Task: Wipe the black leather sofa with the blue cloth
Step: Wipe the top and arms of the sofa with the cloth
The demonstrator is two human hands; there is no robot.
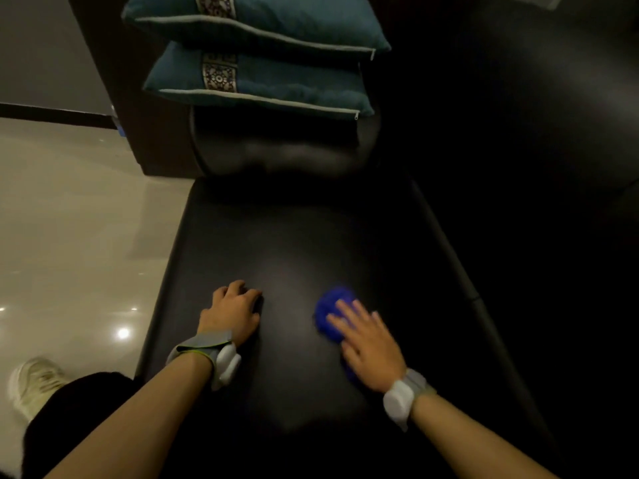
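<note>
We see the black leather sofa (304, 236) filling the centre and right of the frame, its long seat running from the bottom edge up toward the armrest in the upper middle. On the seat, in the lower right of centre, lies the blue cloth (332, 311), bunched under the right hand (368, 344). That hand lies flat on the cloth with its fingers (349, 312) straight and spread, pressing it against the leather; it looks slightly blurred. Part of the cloth shows beyond the fingertips and a little more under the heel of the palm.

The left hand (232, 311) rests on the seat in the lower centre, apart from the cloth, its fingers bent under at the knuckles and grasping nothing that we can make out. Both wrists carry a grey band with a white device.

In the upper middle, two teal cushions (262, 63) with patterned strips are stacked on the sofa's armrest. A glossy pale floor (69, 219) takes up the left side, and a white shoe (34, 382) shows at the lower left beside a dark trouser leg.
</note>
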